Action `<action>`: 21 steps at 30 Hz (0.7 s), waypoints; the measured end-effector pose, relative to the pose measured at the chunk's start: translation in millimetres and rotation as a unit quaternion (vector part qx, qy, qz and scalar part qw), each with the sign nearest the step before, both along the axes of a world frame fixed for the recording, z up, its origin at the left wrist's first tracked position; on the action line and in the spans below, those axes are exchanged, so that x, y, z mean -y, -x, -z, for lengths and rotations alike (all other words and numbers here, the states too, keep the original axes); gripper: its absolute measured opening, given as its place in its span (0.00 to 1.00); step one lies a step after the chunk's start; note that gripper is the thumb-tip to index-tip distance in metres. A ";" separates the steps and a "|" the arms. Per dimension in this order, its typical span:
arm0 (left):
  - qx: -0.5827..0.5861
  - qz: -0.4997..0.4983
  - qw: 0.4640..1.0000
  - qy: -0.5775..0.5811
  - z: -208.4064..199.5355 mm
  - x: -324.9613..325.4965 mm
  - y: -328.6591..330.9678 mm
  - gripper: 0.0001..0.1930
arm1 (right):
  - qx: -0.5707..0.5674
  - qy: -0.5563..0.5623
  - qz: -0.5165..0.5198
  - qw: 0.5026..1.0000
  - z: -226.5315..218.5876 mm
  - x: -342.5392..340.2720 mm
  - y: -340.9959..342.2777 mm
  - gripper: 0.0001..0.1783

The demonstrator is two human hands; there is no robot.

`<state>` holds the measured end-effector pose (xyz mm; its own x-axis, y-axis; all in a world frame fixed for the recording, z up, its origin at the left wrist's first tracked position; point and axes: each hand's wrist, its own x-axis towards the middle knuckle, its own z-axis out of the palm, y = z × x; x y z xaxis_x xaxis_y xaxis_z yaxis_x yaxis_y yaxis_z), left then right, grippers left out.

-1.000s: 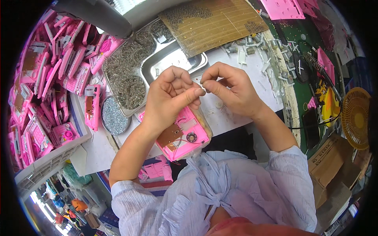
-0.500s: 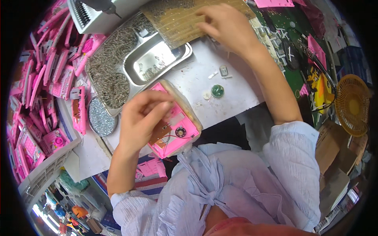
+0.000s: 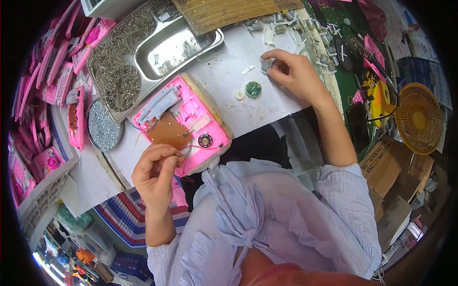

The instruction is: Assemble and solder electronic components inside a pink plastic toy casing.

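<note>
An opened pink plastic toy housing (image 3: 220,134) lies on a padded block in front of me. In it are a brown circuit board (image 3: 171,132), a round black speaker (image 3: 205,140) and a grey-blue plastic part (image 3: 162,102). At its near left corner my left hand (image 3: 155,172) is closed, fingertips pinching thin wires (image 3: 183,159) by the board's edge. Farther right, my right hand (image 3: 298,76) has thumb and index finger at a small grey motor (image 3: 266,66) on the white tabletop. A green round tub (image 3: 253,89) and a white disc (image 3: 239,95) sit between the hands.
A metal tray (image 3: 138,62) of small springs and a round dish (image 3: 104,128) of shiny bits stand at left. Many pink housings (image 3: 55,90) fill a crate beyond. Several motors (image 3: 279,28) lie near a brown board (image 3: 238,14). A yellow basket (image 3: 419,119) is far right.
My left hand has moved down from above the housing to the wires at its corner. My right hand has come nearer, from over the brown board to the small motor. The view has shifted.
</note>
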<state>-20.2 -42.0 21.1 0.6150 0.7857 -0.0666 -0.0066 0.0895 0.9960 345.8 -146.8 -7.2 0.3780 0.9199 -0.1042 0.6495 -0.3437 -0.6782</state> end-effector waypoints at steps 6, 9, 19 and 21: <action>0.012 -0.027 0.999 0.041 14.9 18.3 19.5 0.07 | -0.110 0.001 -0.034 0.993 -15.8 16.4 10.7 0.19; 0.020 -0.030 0.998 0.053 17.3 22.5 20.8 0.07 | -0.077 0.030 -0.094 0.992 -23.4 9.2 18.3 0.19; 0.037 -0.031 0.999 0.009 17.7 22.8 19.9 0.08 | 0.279 0.064 -0.283 0.915 -37.1 -21.6 43.6 0.09; 0.031 -0.035 0.999 0.016 18.2 24.7 17.6 0.08 | 0.293 0.055 -0.295 0.908 -35.9 -22.5 45.7 0.09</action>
